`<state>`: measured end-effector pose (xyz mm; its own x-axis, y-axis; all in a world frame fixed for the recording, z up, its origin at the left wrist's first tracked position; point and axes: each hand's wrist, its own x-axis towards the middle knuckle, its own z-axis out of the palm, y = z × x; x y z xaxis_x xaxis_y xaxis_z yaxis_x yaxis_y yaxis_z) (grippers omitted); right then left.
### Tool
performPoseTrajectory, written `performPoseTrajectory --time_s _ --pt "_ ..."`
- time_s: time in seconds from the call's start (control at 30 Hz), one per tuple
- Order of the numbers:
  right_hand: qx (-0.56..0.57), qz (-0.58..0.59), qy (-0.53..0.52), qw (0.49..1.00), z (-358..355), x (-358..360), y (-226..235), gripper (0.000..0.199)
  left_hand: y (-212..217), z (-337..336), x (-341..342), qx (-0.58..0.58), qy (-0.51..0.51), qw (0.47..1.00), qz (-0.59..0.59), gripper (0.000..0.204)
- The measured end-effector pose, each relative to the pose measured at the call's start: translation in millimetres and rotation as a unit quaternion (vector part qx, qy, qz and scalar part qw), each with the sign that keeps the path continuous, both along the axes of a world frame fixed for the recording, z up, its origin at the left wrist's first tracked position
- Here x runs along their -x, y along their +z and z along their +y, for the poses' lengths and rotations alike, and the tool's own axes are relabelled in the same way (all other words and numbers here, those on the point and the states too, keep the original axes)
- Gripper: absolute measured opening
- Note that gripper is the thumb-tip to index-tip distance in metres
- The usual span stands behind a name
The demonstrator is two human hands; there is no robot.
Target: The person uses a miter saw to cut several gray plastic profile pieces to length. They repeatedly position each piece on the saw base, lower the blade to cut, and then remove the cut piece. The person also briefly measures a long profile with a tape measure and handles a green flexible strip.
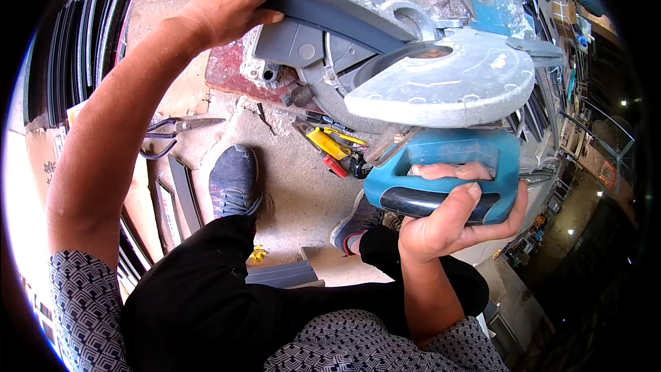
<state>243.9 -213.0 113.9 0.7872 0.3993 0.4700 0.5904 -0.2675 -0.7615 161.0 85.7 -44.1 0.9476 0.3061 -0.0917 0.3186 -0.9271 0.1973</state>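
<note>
Evidently both arms are busy at the miter saw [441, 86], which stands on a red board [224, 72] and overhangs its lower edge. The left arm reaches far forward, its hand [233, 3] palm-down near the board's upper left, pinching a dark grey strip [330, 17] against the fence [344, 0], thumb in front and fingers over the top. From a bent elbow, the right hand [447, 220] wraps the teal loop handle [441, 172], fingers through the opening, thumb across the black grip. The strip's long axis slants from the left hand down rightward toward the rounded blade guard [441, 93]; the handle points back toward the person. The strip looks smooth and matte; whitish dust coats the guard.
</note>
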Motion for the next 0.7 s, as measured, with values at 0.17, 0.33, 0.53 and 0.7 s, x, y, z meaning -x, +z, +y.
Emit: performPoseTrajectory --time_s 0.17,0.33,0.53,0.7 --pt "-0.002 0.004 -0.001 1.000 2.0 3.0 -1.1 0.061 -0.9 -0.1 -1.4 -0.003 0.000 1.000 0.003 0.051" --pt "-0.006 -0.003 0.012 1.000 1.1 3.1 -5.0 0.059 -0.5 -0.6 -0.2 -0.002 0.004 1.000 0.000 0.051" --pt "-0.010 -0.007 0.018 1.000 0.1 5.7 -8.9 0.060 0.7 0.3 0.1 0.005 0.004 1.000 -0.002 0.051" --pt "-0.012 0.007 0.022 1.000 -3.4 9.2 -12.6 0.059 -0.9 -0.1 0.2 0.003 0.003 1.000 -0.010 0.053"
